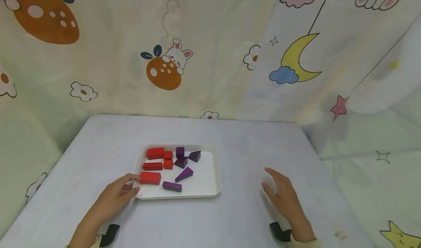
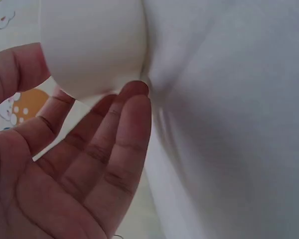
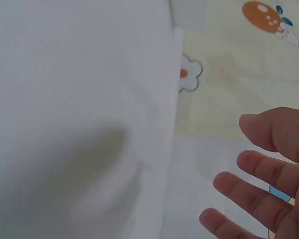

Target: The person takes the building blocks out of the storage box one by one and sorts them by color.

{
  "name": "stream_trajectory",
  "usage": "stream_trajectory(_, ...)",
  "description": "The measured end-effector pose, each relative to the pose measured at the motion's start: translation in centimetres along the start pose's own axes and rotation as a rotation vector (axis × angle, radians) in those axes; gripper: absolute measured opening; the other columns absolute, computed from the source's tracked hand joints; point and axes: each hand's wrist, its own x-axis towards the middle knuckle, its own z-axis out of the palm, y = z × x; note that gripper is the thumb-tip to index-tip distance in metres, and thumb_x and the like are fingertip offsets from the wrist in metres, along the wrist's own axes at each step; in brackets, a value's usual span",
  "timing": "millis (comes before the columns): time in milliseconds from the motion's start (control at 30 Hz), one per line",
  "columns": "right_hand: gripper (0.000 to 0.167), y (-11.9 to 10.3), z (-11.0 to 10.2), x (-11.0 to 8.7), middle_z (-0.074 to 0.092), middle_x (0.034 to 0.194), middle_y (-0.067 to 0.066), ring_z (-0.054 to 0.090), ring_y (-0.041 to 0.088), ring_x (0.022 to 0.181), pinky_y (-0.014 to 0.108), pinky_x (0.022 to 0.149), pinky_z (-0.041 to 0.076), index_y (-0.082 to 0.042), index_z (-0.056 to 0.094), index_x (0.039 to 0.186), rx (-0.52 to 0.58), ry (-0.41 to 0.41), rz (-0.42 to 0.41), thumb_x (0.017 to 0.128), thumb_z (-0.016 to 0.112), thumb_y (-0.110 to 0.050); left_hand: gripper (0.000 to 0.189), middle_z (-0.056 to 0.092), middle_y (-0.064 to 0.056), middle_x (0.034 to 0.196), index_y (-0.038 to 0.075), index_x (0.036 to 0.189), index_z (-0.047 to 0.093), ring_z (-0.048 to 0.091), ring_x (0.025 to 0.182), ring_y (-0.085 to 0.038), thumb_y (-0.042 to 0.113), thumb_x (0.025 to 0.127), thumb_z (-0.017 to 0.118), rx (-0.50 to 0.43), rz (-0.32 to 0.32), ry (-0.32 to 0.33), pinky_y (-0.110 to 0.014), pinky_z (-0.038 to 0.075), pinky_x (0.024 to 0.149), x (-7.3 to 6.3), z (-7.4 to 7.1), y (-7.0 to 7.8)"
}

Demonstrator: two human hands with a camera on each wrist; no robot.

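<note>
A shallow white tray (image 1: pixel 204 182) lies on the table, left of its middle. On its left side are several red blocks (image 1: pixel 150 178); to their right are several purple blocks (image 1: pixel 172 186), some of them wedge-shaped. My left hand (image 1: pixel 115 195) grips the tray's left edge near the front corner, beside the largest red block. Close up in the left wrist view, the tray's pale corner (image 2: pixel 97 45) sits between thumb and fingers. My right hand (image 1: pixel 285 196) hovers over the right part of the table with fingers spread, holding nothing.
A white cloth covers the table (image 1: pixel 250 145). Behind it hangs a curtain (image 1: pixel 213 57) printed with rabbits, flowers and a moon; more printed cloth borders the left and right sides. Dark straps (image 1: pixel 279 233) show at both wrists.
</note>
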Motion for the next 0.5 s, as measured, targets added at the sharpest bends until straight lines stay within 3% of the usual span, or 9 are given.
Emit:
stream_trajectory(167, 0.05, -2.5, 1.1, 1.3, 0.065, 0.145, 0.026, 0.057, 0.05, 0.137, 0.068, 0.11, 0.047, 0.003, 0.063, 0.145, 0.053, 0.006, -0.021, 0.098, 0.079, -0.002, 0.036, 0.059, -0.034, 0.147, 0.009, 0.135, 0.066, 0.068, 0.123, -0.051, 0.017, 0.101, 0.075, -0.025, 0.002, 0.004, -0.061, 0.06, 0.096, 0.2, 0.2, -0.5)
stream_trajectory(500, 0.042, -8.6, 5.2, 3.4, 0.072, 0.137, 0.014, 0.067, 0.038, 0.128, 0.057, 0.106, 0.055, -0.001, 0.071, 0.135, 0.217, -0.041, -0.068, 0.094, 0.081, 0.002, 0.041, 0.055, -0.032, 0.153, 0.01, 0.143, 0.061, 0.063, 0.13, -0.052, 0.025, 0.106, 0.071, -0.099, -0.037, -0.03, -0.064, 0.056, 0.102, 0.2, 0.2, -0.9)
